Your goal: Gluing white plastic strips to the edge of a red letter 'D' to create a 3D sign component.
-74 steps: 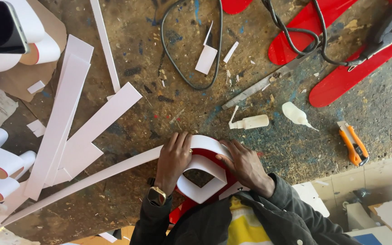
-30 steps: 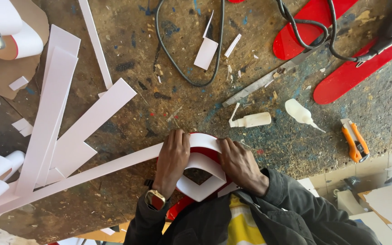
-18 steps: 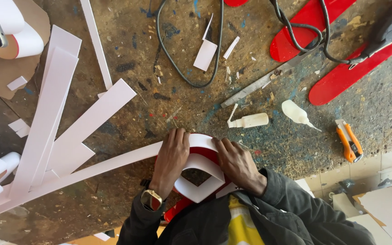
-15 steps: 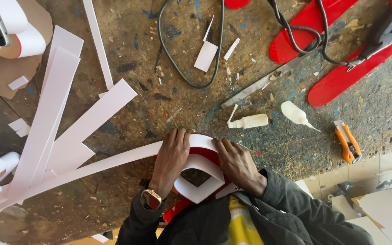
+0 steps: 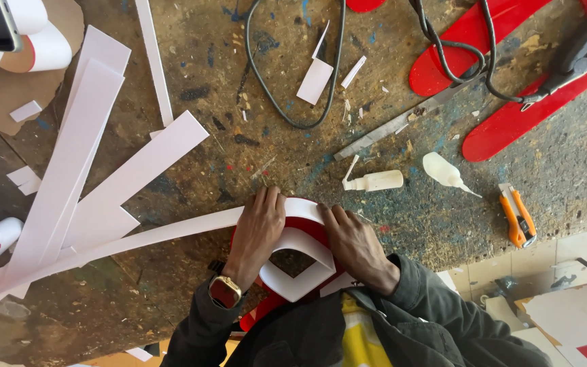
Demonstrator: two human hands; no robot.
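Little has shifted since a moment ago: both hands, left hand (image 5: 258,228) and right hand (image 5: 354,241), still press flat, fingers spread, bending the white strip (image 5: 171,231) around the red shape (image 5: 307,228) at the worktop (image 5: 239,149) edge, its long tail left unwrapped.

Left hand (image 5: 258,228): palm down, fingers together, extended away from body, fingertips curled over far edge of what lies under it. Wrist straight, gold-cased wristwatch with dark face (image 5: 225,291) on it, dark sleeve above.

Right hand (image 5: 354,241): palm down, fingers spread slightly, angled inward toward left hand, pressing flat. Wrist bent a little, dark sleeve bunched at forearm.

Both hands close together, not touching, elbows drawn in near torso. Neither grip closed around anything.
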